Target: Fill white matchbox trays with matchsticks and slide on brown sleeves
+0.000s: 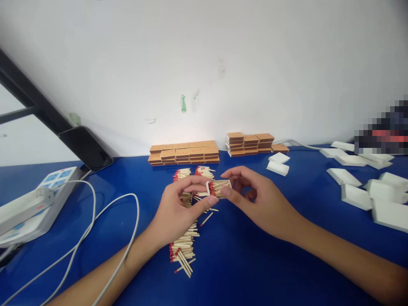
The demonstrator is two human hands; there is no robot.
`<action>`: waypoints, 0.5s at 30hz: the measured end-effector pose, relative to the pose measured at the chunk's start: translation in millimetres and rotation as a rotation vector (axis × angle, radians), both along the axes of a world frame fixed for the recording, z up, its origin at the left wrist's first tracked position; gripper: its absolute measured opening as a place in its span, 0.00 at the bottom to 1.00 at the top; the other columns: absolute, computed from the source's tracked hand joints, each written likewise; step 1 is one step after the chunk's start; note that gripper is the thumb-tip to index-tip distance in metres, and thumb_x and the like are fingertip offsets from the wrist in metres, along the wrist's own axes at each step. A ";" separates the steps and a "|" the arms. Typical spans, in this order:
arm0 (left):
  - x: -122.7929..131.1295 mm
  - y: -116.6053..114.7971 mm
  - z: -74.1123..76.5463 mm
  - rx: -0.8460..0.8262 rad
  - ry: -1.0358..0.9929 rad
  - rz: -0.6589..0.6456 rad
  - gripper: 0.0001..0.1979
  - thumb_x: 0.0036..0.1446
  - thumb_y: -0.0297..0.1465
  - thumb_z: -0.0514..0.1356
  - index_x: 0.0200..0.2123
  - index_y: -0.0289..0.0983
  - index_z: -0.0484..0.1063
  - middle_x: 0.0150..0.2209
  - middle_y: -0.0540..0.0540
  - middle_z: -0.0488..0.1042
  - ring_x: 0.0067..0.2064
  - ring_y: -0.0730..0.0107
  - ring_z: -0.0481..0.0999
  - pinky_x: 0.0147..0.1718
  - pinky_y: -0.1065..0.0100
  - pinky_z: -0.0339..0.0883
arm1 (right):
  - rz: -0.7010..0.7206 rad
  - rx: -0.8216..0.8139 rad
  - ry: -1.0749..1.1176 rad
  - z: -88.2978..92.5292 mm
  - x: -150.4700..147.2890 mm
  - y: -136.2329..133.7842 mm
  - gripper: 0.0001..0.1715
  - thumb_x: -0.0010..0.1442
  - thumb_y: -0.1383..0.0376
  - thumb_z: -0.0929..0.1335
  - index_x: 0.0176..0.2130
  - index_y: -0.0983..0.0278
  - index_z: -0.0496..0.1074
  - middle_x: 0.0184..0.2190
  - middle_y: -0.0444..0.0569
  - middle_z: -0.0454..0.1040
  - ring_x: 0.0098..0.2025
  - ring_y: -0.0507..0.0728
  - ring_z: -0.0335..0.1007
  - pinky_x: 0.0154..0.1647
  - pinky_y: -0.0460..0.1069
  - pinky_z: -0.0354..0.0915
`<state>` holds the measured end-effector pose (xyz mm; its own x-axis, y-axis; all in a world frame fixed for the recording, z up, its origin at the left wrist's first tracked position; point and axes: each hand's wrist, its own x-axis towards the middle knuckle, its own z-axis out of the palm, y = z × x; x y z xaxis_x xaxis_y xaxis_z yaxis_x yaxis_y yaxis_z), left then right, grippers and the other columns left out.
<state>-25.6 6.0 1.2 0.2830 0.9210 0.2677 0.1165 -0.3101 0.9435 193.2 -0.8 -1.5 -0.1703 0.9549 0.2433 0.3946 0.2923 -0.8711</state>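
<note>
Evidently you are partway along. Left of centre, your left hand (174, 208) is clamped on a tray (219, 187) well stocked with matches, raised over the middle of the worktop (248, 272). Beneath it, many loose matches (183, 244) remain, while the far row of boxes (185, 152) looks finished. Your right hand (264, 199) has its thumb over the tray's right end; you cannot tell whether it grips. Beyond, right of centre, stand more stacked boxes (250, 143); white trays (356, 196) scattered right appear left to handle.

As for the surroundings, on your left lie a power strip (59, 176), looping cables (137, 212) and a phone (92, 148) against the wall (204, 51). The worktop is glossy blue; the pale wall behind is marked, and the far right is pixelated.
</note>
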 end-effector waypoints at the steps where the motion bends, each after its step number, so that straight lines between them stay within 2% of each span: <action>1: 0.4 -0.4 0.4 0.000 -0.003 -0.008 0.17 0.56 0.34 0.75 0.48 0.39 0.80 0.38 0.47 0.86 0.42 0.64 0.86 0.46 0.67 0.79 | 0.010 -0.013 -0.007 -0.4 -0.9 -0.4 0.21 0.65 0.47 0.73 0.49 0.57 0.74 0.34 0.44 0.75 0.33 0.54 0.70 0.29 0.48 0.66; 9: 1.3 -1.2 -2.4 -0.006 0.007 -0.028 0.17 0.54 0.33 0.76 0.46 0.38 0.80 0.37 0.47 0.86 0.40 0.64 0.87 0.43 0.68 0.79 | 0.029 -0.063 -0.007 -2.7 -4.9 -5.2 0.21 0.67 0.45 0.71 0.45 0.58 0.76 0.27 0.42 0.71 0.29 0.53 0.65 0.28 0.49 0.63; 15: 0.9 -1.6 -3.3 0.000 0.026 -0.029 0.18 0.54 0.34 0.76 0.47 0.38 0.80 0.38 0.47 0.86 0.41 0.62 0.86 0.43 0.66 0.79 | 0.021 -0.086 0.022 -1.7 -6.9 -8.4 0.21 0.68 0.46 0.69 0.44 0.60 0.77 0.28 0.43 0.73 0.29 0.53 0.65 0.29 0.48 0.63</action>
